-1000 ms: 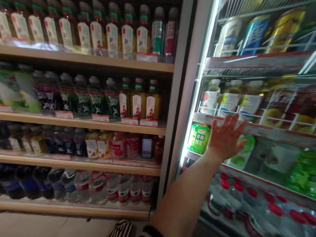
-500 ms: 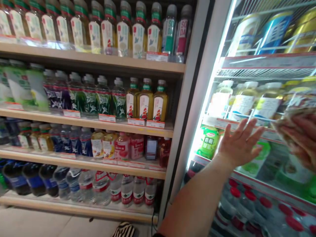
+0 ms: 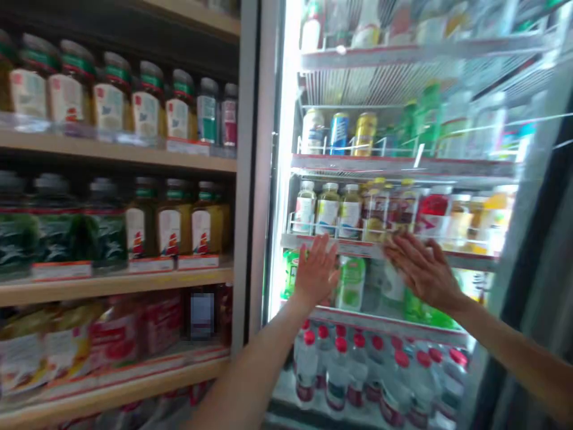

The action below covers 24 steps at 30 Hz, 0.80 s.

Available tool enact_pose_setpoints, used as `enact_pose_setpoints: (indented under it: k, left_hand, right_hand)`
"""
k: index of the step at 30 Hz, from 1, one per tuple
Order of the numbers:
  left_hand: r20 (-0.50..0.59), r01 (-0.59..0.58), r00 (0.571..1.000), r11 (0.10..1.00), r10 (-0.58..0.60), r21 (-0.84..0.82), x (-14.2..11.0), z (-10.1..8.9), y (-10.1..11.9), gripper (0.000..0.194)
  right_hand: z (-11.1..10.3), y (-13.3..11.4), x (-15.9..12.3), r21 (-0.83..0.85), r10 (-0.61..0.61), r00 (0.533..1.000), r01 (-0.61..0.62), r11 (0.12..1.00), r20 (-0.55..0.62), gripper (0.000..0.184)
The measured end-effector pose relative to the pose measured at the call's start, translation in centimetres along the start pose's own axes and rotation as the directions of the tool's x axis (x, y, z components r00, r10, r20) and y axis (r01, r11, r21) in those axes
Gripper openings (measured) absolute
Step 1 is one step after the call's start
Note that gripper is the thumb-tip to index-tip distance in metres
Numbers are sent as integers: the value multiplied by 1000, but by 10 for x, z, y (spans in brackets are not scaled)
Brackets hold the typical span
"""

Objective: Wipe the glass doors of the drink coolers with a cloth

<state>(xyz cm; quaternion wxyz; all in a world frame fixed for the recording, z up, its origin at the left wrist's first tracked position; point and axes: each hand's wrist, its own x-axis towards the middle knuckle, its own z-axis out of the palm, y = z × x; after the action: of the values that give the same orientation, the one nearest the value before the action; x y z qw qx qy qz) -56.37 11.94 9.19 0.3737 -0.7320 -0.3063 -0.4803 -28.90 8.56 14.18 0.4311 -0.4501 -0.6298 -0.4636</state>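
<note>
My left hand (image 3: 317, 272) is stretched out with its fingers spread, in front of the glass door of a lit drinks fridge; it looks laid on the glass, and nothing is in it. To its right, my right hand (image 3: 423, 269) holds a crumpled beige cloth (image 3: 392, 239) against the door, its fingers over the cloth. Much of the cloth is hidden under that hand and blurred. Behind the glass, between the hands, stand a green pack (image 3: 351, 283) and a row of juice bottles (image 3: 350, 212).
Inside the fridge are cans (image 3: 365, 134) higher up and red-capped water bottles (image 3: 340, 367) at the bottom. A grey upright frame (image 3: 248, 179) divides the fridge from wooden shelves (image 3: 116, 156) of bottled drinks on the left. A dark door edge (image 3: 537, 251) runs down the right side.
The view has swung right and shows more of the fridge. My right hand with the cloth has come in from the right side. My left hand stays spread at the door.
</note>
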Motion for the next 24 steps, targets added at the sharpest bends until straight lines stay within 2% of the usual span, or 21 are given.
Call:
enact_pose_setpoints:
  k: [2,4,5,6,7,8,9,10,11,12,13,14,15,16,17,18,20,21,22,24]
  left_hand:
    - [-23,11,1000,1000,-11,-7,9,-4,-2,53]
    - [-44,1,999,1000,-2,-17,27,-7,-2,47]
    - [-57,1,998,1000,-2,-21,38,-8,-1,46]
    - [-71,4,997,1000,-6,-27,51,-9,0,47]
    - [-88,13,996,999,-15,-31,63,-8,2,49]
    - [-102,25,994,999,-29,-35,74,-6,4,51]
    - [-112,34,993,999,-38,-39,83,-4,5,53]
    - [-117,35,992,999,-39,-41,90,-1,6,54]
    - [-121,33,992,999,-38,-42,95,2,6,55]
    - [-124,29,992,999,-34,-42,97,6,6,56]
    - [-125,22,992,999,-27,-40,97,9,5,57]
    - [-128,15,992,999,-20,-37,96,11,5,58]
    - [-137,13,990,999,-18,-32,94,13,4,58]
    - [-145,15,989,999,-19,-29,92,15,3,58]
    - [-152,17,988,999,-22,-31,90,16,3,58]
    - [-157,20,987,999,-26,-39,89,16,3,58]
    - [-171,42,984,996,-54,-74,91,13,6,57]
    - [-180,65,980,993,-82,-98,95,11,9,56]
    - [-189,83,976,988,-107,-128,99,9,14,55]
    - [-190,69,975,973,-113,-221,112,3,27,51]
  right_hand:
    - [-8,22,9,-121,126,981,-144,982,-145,43]
    - [-23,28,14,-165,259,907,-327,931,-333,48]
    - [-29,25,14,-164,275,886,-355,920,-374,49]
    - [-33,20,13,-172,234,910,-305,937,-341,50]
    - [-34,14,10,-191,133,959,-184,964,-252,50]
    - [-35,11,6,-197,-14,992,-10,980,-123,51]
    - [-35,12,1,-190,-141,990,136,972,-12,51]
    - [-35,17,-2,-187,-212,976,218,958,49,52]
    - [-36,27,-4,-204,-206,978,209,956,39,53]
    - [-38,41,-3,-233,-120,992,106,967,-49,53]
    - [-41,55,1,-251,14,982,-63,966,-190,53]
    - [-44,68,8,-240,148,930,-237,941,-337,52]
    - [-46,77,16,-209,239,863,-360,909,-444,52]
    - [-46,79,24,-178,284,824,-414,893,-491,52]
    - [-45,75,31,-161,287,829,-405,900,-480,52]
    - [-41,64,36,-155,254,871,-345,926,-421,53]
    - [-31,29,42,-118,113,970,-141,983,-216,58]
    - [-24,8,42,-87,22,993,-32,996,-115,61]
    - [-17,-10,42,-52,-45,998,42,998,-46,65]
    - [-7,-37,41,18,-90,996,90,996,-5,72]
